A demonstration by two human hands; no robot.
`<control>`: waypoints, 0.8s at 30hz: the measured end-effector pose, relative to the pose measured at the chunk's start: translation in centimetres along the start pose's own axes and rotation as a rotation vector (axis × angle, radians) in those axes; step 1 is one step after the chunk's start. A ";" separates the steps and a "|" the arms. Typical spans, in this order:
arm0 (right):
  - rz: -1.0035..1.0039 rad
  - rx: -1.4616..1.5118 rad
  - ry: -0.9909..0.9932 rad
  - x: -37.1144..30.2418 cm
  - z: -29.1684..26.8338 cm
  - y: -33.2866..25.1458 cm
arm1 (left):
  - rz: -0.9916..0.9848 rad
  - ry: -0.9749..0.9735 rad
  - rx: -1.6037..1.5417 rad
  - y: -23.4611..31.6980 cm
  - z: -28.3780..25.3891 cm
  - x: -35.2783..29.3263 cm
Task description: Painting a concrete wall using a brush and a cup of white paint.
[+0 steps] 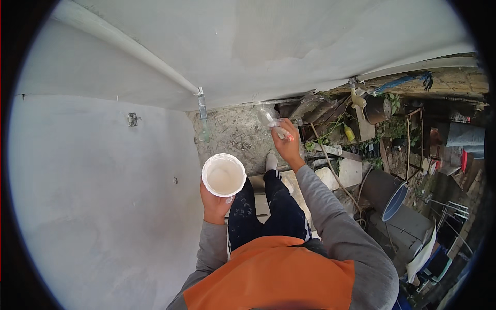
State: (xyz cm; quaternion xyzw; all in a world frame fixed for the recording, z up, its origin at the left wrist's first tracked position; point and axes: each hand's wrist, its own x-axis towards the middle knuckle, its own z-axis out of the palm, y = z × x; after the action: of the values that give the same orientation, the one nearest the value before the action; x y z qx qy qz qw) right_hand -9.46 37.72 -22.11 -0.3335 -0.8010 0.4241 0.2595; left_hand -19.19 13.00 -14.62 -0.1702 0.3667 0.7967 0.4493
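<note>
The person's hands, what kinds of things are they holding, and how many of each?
White round tub, in the left hand: 1
Whitish tool with an orange-red handle end, in the right hand: 1
Total: 2

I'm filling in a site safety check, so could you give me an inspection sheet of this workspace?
Surface: the ground ahead is rough, mottled grey.
Things: a white tub with pale contents; a brush-like tool with a reddish end.
Clutter: on the right, a yellow bottle, a blue-rimmed drum and mixed debris.
Hands: left hand holds the tub; right hand grips the tool.
Cables: nothing seen clearly.
Surroundings: a pale left wall with a small box set in it; a pipe near the corner.
</note>
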 end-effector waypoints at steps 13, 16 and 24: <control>0.180 0.558 0.485 -4.4 -4.7 0.2 | -0.194 0.010 -0.141 -8.6 -4.1 11.7; 0.121 0.632 0.421 -4.1 -3.3 0.8 | -0.313 -0.188 -0.258 -8.9 -8.1 15.9; -0.273 0.528 -0.005 -2.6 3.0 7.3 | -0.166 -0.215 -0.207 -11.2 -12.5 21.9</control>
State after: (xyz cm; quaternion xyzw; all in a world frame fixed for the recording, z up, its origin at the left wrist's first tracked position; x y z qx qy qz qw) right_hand -7.60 37.33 -30.15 -0.1425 -0.7009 0.5799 0.3901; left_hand -22.25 20.38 -41.00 -0.1590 0.2174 0.8038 0.5304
